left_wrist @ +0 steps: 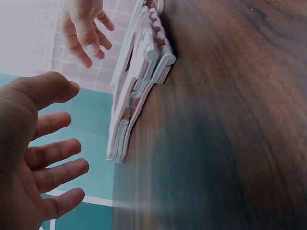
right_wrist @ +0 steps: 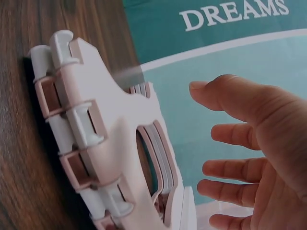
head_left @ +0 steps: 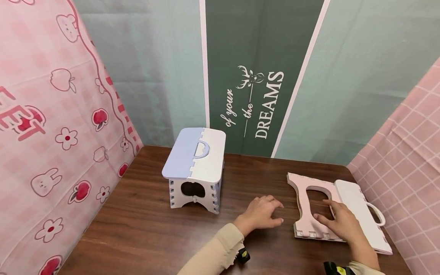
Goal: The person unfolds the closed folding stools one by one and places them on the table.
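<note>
A pink and white folding stool [head_left: 304,198] lies folded flat on the table's right side, its white handle at the right. Above it hovers the right hand [head_left: 343,223], fingers spread; the right wrist view shows a gap between that hand [right_wrist: 268,143] and the folded stool [right_wrist: 115,120]. Left of the folded stool, the left hand [head_left: 259,214] is held over the table with relaxed fingers and nothing in them. In the left wrist view the left hand [left_wrist: 38,153] is apart from the folded stool [left_wrist: 139,76], with the right hand [left_wrist: 84,28] beyond.
An unfolded stool [head_left: 196,156] with a blue and white top and a blue handle stands upright at the back left of the brown table [head_left: 137,229]. Green cloth [head_left: 165,76] hangs behind; patterned pink cloths [head_left: 68,160] hang at both sides.
</note>
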{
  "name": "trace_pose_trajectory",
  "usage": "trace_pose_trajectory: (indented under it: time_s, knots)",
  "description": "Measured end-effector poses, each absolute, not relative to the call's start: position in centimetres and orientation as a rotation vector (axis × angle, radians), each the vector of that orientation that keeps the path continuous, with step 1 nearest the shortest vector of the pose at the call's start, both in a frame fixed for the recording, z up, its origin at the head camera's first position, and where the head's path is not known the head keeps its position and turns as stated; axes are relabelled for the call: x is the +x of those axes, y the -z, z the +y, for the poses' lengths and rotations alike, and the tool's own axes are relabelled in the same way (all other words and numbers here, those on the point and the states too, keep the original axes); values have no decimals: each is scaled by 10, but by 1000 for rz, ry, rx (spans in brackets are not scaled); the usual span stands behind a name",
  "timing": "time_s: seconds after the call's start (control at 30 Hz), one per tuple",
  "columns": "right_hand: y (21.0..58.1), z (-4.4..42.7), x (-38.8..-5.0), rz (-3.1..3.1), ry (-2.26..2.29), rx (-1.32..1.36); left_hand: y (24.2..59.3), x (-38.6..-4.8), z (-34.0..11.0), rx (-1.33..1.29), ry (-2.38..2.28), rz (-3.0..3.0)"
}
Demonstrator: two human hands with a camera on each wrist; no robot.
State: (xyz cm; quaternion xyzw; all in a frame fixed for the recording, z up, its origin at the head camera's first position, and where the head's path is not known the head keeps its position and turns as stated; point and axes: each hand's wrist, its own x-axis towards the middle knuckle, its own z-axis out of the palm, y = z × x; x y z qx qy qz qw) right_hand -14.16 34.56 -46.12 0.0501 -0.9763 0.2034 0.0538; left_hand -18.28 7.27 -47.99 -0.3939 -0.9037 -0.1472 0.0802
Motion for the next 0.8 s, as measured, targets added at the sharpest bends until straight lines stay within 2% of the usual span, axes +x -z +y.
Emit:
trace_pose_trajectory:
  time_s: [0.53,0.8]
  knots:
    - [462,375,-134,-3099,-665,-3,499,-186,85,-1133,597,-2786]
    - [465,385,-129,-3109,-654,-45,501,-190,94,-1191,458,-2812]
